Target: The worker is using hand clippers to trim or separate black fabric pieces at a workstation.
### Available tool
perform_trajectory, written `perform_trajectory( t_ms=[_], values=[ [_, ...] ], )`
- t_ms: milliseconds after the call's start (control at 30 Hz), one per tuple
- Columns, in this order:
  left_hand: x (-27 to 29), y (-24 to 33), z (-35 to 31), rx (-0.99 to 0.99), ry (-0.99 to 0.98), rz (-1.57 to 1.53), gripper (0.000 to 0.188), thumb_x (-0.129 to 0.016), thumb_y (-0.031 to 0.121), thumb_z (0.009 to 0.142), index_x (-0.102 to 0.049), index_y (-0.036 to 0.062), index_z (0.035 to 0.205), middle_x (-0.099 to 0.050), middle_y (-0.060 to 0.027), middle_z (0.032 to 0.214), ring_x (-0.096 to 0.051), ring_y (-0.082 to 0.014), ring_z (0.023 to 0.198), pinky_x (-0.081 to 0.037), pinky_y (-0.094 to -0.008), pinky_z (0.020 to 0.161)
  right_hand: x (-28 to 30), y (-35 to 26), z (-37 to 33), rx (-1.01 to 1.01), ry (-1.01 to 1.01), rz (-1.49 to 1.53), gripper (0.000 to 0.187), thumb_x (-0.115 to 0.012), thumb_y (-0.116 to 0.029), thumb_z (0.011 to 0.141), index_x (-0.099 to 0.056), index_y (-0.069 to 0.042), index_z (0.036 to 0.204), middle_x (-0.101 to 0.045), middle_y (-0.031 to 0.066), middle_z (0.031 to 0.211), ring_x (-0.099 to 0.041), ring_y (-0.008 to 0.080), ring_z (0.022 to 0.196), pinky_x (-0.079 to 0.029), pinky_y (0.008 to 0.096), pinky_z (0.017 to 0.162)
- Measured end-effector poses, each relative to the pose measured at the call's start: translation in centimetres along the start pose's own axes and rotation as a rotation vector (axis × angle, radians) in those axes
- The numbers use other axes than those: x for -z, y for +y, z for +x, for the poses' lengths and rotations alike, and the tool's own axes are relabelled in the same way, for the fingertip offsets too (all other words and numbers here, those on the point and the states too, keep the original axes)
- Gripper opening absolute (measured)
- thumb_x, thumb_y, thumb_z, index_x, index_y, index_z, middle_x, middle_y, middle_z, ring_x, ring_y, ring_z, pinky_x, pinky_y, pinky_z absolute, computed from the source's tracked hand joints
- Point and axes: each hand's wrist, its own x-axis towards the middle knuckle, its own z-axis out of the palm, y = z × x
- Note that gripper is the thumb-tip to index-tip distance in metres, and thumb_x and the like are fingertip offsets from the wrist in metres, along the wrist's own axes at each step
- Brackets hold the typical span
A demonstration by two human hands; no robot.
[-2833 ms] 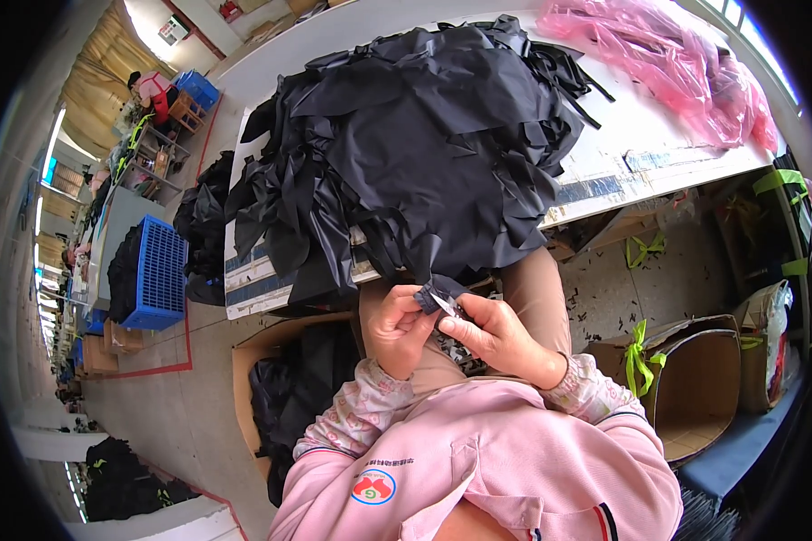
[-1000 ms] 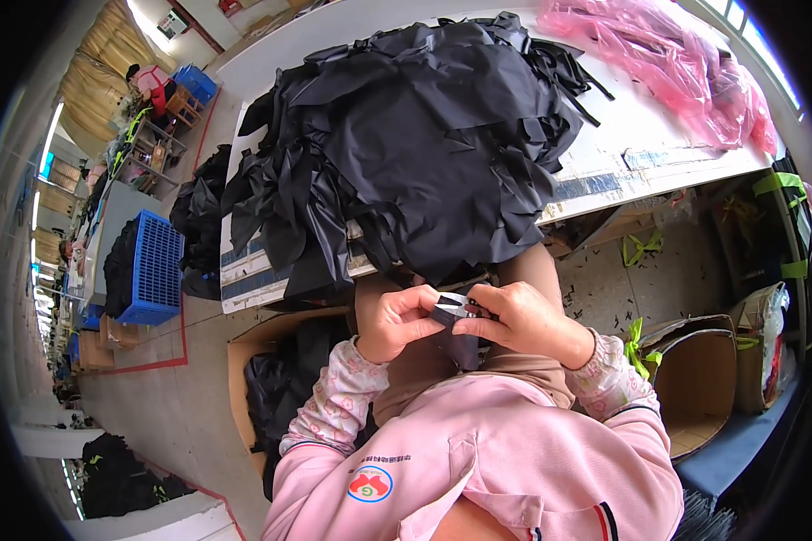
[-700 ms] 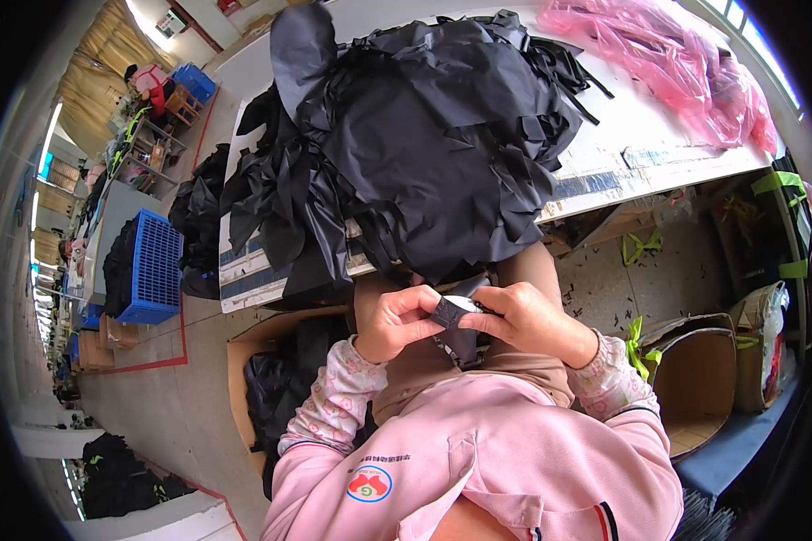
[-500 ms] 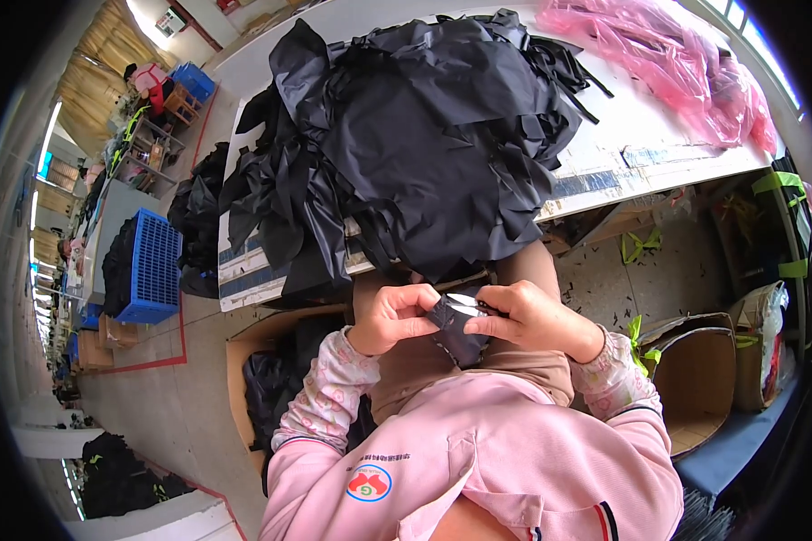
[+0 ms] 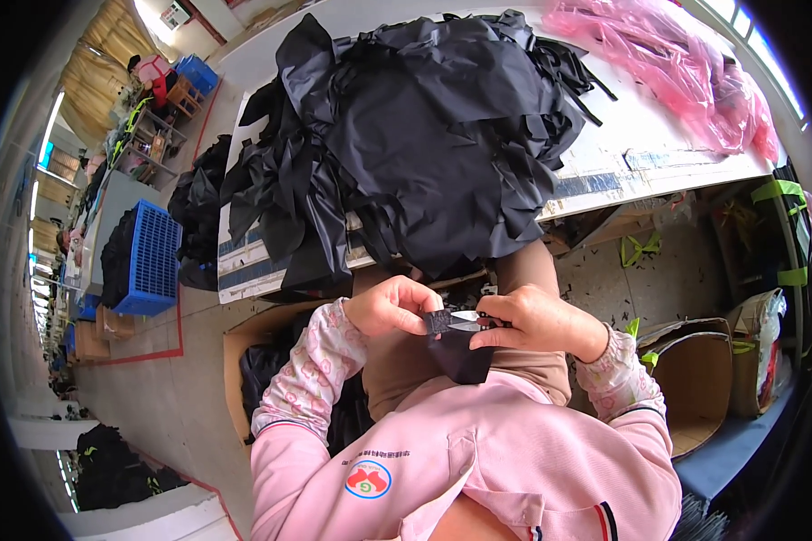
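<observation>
The left grip point(image 5: 390, 307) is closed, thumb and fingers pinching the top end of a black piece point(image 5: 465, 361); the rest hangs loose below the grips, toward the lap point(image 5: 397, 365). The right grip point(image 5: 537, 317) is wrapped around small snips point(image 5: 462, 322), and the silver blades point at the left grip, against or just over the pinched end; whether they bite is too small to tell. The pinch sits right beside the blades, probably because the limp piece needs steadying there.

Below both grips is a pink shirt point(image 5: 514, 451) with an oval badge point(image 5: 368, 480): white, blue-rimmed, with a red motif and a green mark. A line of dark lettering point(image 5: 388, 455) runs beside it. Patterned cuffs point(image 5: 309, 374) cover the forearms, perhaps to protect the sleeves.

Left of and below the left grip, a carton point(image 5: 235, 379) holds black cloth point(image 5: 260, 368), seemingly for easy reach; right of the right grip stands an open carton point(image 5: 690, 397). Beyond both grips, a black heap point(image 5: 433, 153) covers much of the white counter point(image 5: 604, 185) and droops over its near edge, apparently placed within arm's reach. Farther right lies pink plastic point(image 5: 668, 81). Far left are a blue crate point(image 5: 153, 266) and a co-worker point(image 5: 160, 79); a wall sign point(image 5: 175, 13) is too small to read.
</observation>
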Motion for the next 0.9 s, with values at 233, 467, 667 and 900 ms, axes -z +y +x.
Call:
perform_trajectory(
  t_ms=[233,467,667,900],
  values=[
    [0.4,-0.2,0.5,0.118,-0.152,0.015,0.014,-0.067,0.004,0.079,-0.066,-0.0020,0.091,-0.065,-0.0025,0.089,-0.058,-0.0102,0.082,-0.045,-0.0246,0.080,-0.2,-0.6,0.6,0.061,-0.086,-0.014,0.040,-0.066,-0.042,0.086,-0.060,-0.003,0.081,-0.058,0.0146,0.060,-0.059,0.0362,0.058,-0.045,0.0423,0.054],
    [-0.5,0.0,0.9,0.176,-0.206,0.032,0.013,-0.067,0.005,0.079,-0.066,-0.0013,0.090,-0.064,-0.0006,0.085,-0.056,-0.0085,0.081,-0.044,-0.0241,0.077,-0.7,-0.4,0.8,0.102,-0.155,-0.018,0.040,-0.064,-0.041,0.088,-0.055,-0.004,0.075,-0.056,0.0164,0.058,-0.057,0.0380,0.056,-0.043,0.0442,0.053],
    [-0.2,-0.3,1.0,0.183,-0.251,0.081,0.012,-0.066,0.006,0.081,-0.065,-0.0006,0.091,-0.063,0.0006,0.084,-0.055,-0.0074,0.080,-0.043,-0.0236,0.075,-0.7,0.0,0.7,0.095,-0.184,-0.008,0.041,-0.063,-0.041,0.089,-0.057,-0.003,0.075,-0.056,0.0176,0.059,-0.057,0.0384,0.057,-0.043,0.0446,0.053],
    [-0.2,-0.3,1.4,0.238,-0.266,0.113,0.010,-0.066,0.004,0.082,-0.063,-0.0026,0.089,-0.060,-0.0010,0.086,-0.054,-0.0085,0.082,-0.043,-0.0241,0.075,-0.6,-0.3,1.1,0.089,-0.223,0.032,0.042,-0.062,-0.041,0.089,-0.057,-0.002,0.075,-0.056,0.0190,0.060,-0.057,0.0396,0.059,-0.043,0.0448,0.053]
  ],
)
